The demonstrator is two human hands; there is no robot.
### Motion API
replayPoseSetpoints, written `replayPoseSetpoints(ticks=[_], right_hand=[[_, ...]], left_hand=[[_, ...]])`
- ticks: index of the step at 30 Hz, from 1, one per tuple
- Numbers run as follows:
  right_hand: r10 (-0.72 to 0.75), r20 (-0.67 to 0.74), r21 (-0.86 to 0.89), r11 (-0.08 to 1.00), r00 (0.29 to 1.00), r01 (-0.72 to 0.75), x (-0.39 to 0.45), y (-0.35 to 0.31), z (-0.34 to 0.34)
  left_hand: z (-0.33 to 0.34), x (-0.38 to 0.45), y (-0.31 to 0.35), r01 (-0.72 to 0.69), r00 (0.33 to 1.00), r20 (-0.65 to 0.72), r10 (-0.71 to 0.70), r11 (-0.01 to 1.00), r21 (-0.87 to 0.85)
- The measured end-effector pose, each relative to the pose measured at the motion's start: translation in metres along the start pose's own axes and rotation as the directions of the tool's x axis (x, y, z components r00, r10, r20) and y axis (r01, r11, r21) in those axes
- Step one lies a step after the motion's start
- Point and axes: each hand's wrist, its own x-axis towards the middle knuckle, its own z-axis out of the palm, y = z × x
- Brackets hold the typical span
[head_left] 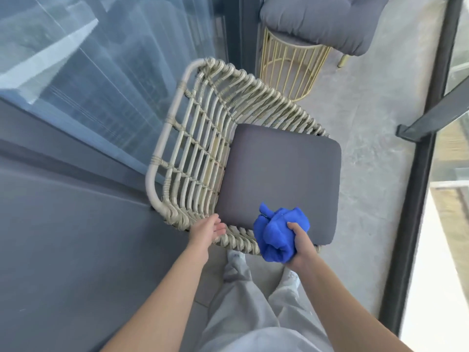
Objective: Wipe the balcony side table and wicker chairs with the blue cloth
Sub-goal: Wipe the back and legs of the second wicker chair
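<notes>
The right hand [299, 246] holds the bunched bright-blue microfibre cloth [278, 233], fingers curled round its lower half and the thumb pressed over the top fold. The free bulk of the cloth bulges up and to the left of those fingers, over the near edge of the dark grey square seat cushion [279, 181]; whether it touches the cushion or hangs just above it is hard to say from this angle.

The left hand [209, 231] rests on the near woven rim of the pale wicker chair with its open lattice back [193, 138], fingers straight and close together, their tips pointing toward the cushion corner just beyond them. It looks to be steadying the chair.

By this, the step in hand is the wiping of this chair, probably only beginning. The next move calls for drawing the cloth along the woven rim lying between the two hands, then up the lattice beyond the left fingertips. The cloth would serve better opened flatter.

The gold wire-frame side table [291, 69] stands well beyond both hands, partly under a second grey cushion [322, 19].
</notes>
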Motion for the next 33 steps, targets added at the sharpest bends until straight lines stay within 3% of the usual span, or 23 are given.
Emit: replayPoseSetpoints(ticks=[6,10,14,17,21,25,33], right_hand=[[0.114,-0.018,0.157,0.981,0.993,-0.110,0.040,0.046,-0.002],[0.207,-0.033,0.214,0.957,0.978,-0.195,0.063,0.068,0.004],[0.228,-0.041,0.225,0.951,0.973,-0.213,0.076,0.081,0.012],[0.240,-0.050,0.243,0.944,0.969,-0.222,0.088,0.087,0.011],[0.247,-0.006,0.221,0.945,0.969,-0.240,0.112,0.094,0.007],[0.223,0.013,0.105,0.969,0.975,-0.223,0.123,0.093,0.010],[0.091,-0.014,0.109,0.990,0.996,-0.089,0.121,0.063,0.007]], left_hand=[[-0.039,0.013,-0.012,0.184,0.983,0.053,-0.176,0.945,-0.272],[-0.052,0.018,-0.012,0.227,0.969,-0.049,-0.243,0.948,-0.223],[-0.058,0.023,-0.009,0.190,0.967,-0.157,-0.203,0.978,-0.090],[-0.064,0.032,-0.004,0.136,0.978,-0.157,-0.136,0.991,-0.011],[-0.070,0.044,0.004,0.108,0.984,-0.112,-0.135,0.969,-0.221],[-0.064,0.047,0.004,0.048,0.977,-0.193,-0.092,0.973,-0.225],[-0.030,0.040,0.016,0.010,0.981,-0.185,-0.062,0.963,-0.269]])
